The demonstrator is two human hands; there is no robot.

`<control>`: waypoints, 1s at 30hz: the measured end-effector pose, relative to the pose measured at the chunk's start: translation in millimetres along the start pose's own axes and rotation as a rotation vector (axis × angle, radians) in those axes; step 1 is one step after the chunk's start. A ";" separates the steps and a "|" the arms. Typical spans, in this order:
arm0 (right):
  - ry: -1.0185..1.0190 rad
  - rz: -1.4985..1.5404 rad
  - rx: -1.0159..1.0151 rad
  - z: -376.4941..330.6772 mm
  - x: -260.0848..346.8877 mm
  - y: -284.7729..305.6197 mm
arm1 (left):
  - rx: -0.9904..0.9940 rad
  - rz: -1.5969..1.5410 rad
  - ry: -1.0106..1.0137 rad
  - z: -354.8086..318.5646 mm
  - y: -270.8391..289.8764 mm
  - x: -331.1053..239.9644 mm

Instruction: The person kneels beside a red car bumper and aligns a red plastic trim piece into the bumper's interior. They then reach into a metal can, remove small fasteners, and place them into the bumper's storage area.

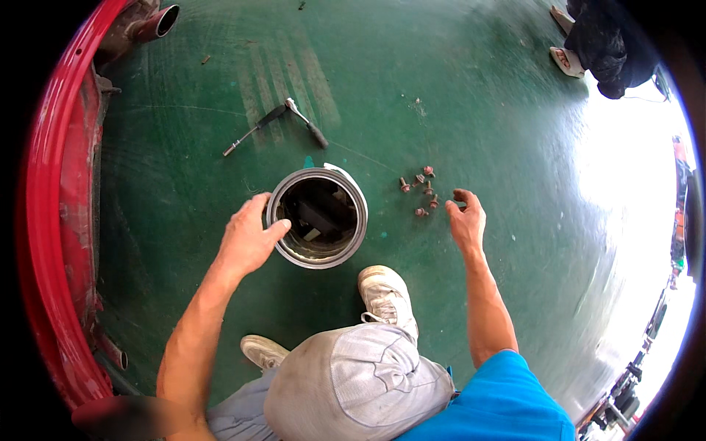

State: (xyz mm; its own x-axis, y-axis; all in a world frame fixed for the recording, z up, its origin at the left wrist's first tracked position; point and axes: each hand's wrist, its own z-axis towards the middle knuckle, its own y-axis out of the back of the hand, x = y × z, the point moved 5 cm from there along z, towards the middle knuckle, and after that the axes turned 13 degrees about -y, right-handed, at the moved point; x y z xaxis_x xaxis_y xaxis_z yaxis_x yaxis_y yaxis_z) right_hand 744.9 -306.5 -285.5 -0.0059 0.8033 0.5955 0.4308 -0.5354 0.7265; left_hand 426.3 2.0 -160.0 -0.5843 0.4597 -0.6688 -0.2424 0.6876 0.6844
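My left hand [254, 234] is closed on the rim of an open round bucket [354, 246], its thumb over the edge and its fingers along the outer wall. Dark items lie inside the bucket, too shadowed to make out. To the right, several rusty reddish bolts [429, 189] lie loose on the green floor. My right hand [468, 219] hovers just beside them with thumb and forefinger curved but apart, and no bolt shows between them.
A ratchet wrench [307, 123] and a dark-handled rod tool [254, 131] lie on the green floor [515, 169] beyond the bucket. Red vehicle bodywork [55, 206] with an exhaust pipe [157, 23] lines the left. Another person's sandalled foot [568, 62] is at the far right.
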 end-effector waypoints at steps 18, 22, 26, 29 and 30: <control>-0.045 0.320 0.249 -12.8 96.5 0.4 | 0.074 -0.059 0.082 -64.4 138.6 -9.4; 0.048 0.264 0.351 -56.8 162.8 -0.8 | 0.175 0.176 -0.021 -79.0 214.4 -24.8; 0.338 0.375 0.642 -81.6 266.3 -36.1 | 0.127 0.390 -0.092 -115.0 275.6 -104.7; 0.604 0.141 0.770 -140.2 348.6 -54.2 | 0.066 0.388 -0.165 -167.9 317.0 -122.5; 0.676 0.089 0.833 -164.1 377.1 -56.1 | 0.058 0.369 -0.177 -176.3 338.6 -128.2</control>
State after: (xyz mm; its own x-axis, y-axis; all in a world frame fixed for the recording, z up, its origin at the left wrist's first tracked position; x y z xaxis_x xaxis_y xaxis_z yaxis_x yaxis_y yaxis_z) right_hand 570.4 -16.3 -45.5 -0.3318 0.3232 0.8862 0.9319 -0.0334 0.3611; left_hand 282.6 76.9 208.7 -0.4801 0.7675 -0.4247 0.0056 0.4869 0.8735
